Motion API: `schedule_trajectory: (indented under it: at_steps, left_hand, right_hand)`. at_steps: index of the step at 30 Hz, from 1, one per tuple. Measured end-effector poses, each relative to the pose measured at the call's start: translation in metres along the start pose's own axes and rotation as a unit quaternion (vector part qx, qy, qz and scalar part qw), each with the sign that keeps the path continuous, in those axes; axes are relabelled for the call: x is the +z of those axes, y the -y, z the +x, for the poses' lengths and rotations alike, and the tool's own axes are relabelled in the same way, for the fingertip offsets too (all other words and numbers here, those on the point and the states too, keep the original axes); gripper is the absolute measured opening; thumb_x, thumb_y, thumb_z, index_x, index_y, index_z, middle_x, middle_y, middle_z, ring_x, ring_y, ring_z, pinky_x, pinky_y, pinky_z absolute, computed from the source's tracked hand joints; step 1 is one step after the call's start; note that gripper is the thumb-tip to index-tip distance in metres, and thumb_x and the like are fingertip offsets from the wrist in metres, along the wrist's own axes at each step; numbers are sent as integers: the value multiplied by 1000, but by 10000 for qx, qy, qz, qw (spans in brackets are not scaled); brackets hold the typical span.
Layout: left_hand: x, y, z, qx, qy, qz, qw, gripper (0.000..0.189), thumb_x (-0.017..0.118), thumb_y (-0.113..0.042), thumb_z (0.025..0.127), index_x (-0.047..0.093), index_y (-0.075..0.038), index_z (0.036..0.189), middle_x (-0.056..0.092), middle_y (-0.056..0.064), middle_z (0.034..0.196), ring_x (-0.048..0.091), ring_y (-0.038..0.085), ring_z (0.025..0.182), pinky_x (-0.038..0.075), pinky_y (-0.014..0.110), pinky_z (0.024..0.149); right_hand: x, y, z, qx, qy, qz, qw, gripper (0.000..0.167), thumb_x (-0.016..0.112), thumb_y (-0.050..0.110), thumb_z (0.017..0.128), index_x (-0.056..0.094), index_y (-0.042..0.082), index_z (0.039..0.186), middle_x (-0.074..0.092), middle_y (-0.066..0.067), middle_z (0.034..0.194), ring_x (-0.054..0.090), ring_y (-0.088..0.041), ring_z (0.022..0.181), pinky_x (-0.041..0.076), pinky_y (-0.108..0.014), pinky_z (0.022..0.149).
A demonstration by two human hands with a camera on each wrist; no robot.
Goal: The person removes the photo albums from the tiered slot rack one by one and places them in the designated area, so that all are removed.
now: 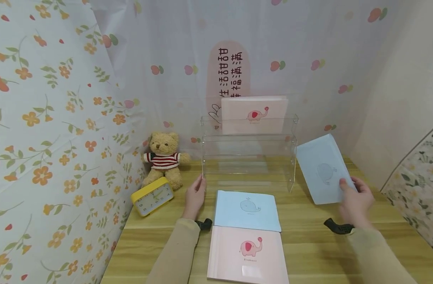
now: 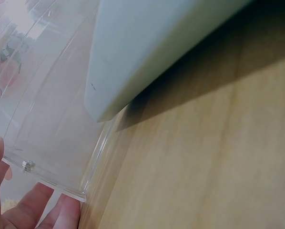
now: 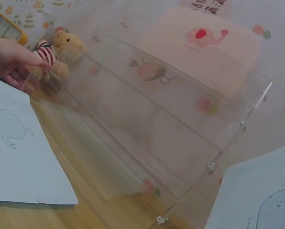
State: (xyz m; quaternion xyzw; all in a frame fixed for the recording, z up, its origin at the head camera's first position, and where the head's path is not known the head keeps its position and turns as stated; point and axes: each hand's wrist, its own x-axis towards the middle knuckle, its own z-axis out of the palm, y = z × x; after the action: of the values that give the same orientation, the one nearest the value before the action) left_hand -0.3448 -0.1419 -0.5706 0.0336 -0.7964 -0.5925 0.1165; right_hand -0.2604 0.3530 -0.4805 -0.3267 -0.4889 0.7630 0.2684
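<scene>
My right hand [image 1: 356,199] grips a light blue book [image 1: 321,169] with a whale drawing by its lower right edge. The book is tilted, in the air just right of a clear acrylic rack [image 1: 248,183]. In the right wrist view, part of this blue book [image 3: 257,200] shows at the lower right. My left hand [image 1: 195,197] holds the rack's lower left side; in the left wrist view its fingers [image 2: 30,205] lie against the clear side panel [image 2: 52,176]. A pink elephant book [image 1: 237,114] stands in the rack's top tier.
In front of the rack, another blue whale book [image 1: 230,209] lies flat, with a pink elephant book [image 1: 227,252] nearer me. A teddy bear [image 1: 163,148] and a yellow clock [image 1: 150,193] sit left of the rack. Patterned cloth [image 1: 167,39] hangs behind.
</scene>
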Motion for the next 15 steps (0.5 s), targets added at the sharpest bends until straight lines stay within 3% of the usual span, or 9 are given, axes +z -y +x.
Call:
schedule_trajectory:
  at_steps: [11,15]
  left_hand:
    - [1,1,-1,5,-40,-17,10000,46,63,-40,113,64,-24,157,68,11,155,66,36,143,53,57,120]
    - [1,1,0,-8,-59,-19,10000,47,63,-41,113,64,-24,156,69,12,154,67,37,141,53,57,120]
  right_hand:
    - [34,-16,16,498,573,-871,9933,22,76,17,104,67,27,122,53,11,112,55,-7,99,54,-14,68]
    - [40,-16,21,694,776,-1019,9893,32,73,20,106,65,27,136,54,13,115,55,-7,102,55,-15,71]
